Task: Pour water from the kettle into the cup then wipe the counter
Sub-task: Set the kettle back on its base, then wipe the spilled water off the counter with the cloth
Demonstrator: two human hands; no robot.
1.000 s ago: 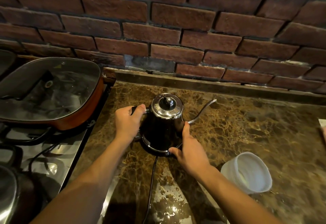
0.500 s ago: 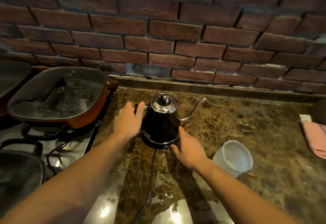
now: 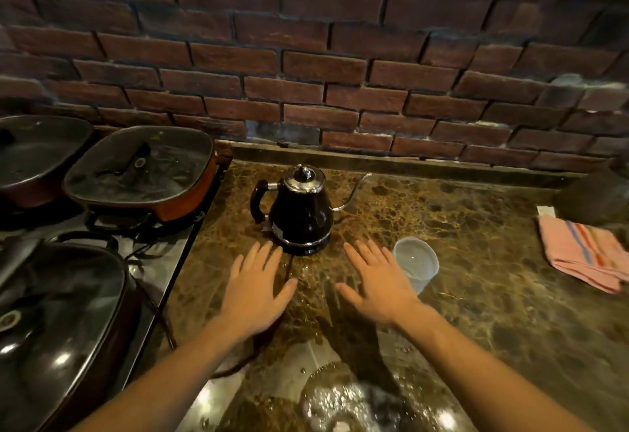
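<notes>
A black kettle with a chrome lid and a thin gooseneck spout stands on its round base on the brown marble counter, handle to the left. A translucent white plastic cup stands to its right front. My left hand hovers flat and open just in front of the kettle's base. My right hand is spread open beside the cup, its fingers close to the cup's left side. Neither hand holds anything. A pink striped cloth lies folded at the counter's right edge.
A stove on the left carries a lidded orange pan, another lidded pan behind it and a dark lidded pot in front. The kettle's cord runs toward me. A brick wall backs the counter. A dark round object sits far right.
Both hands have let go of the kettle and its base and drawn back toward me, fingers spread. The view has pulled back and up, showing the cloth and more of the stove.
</notes>
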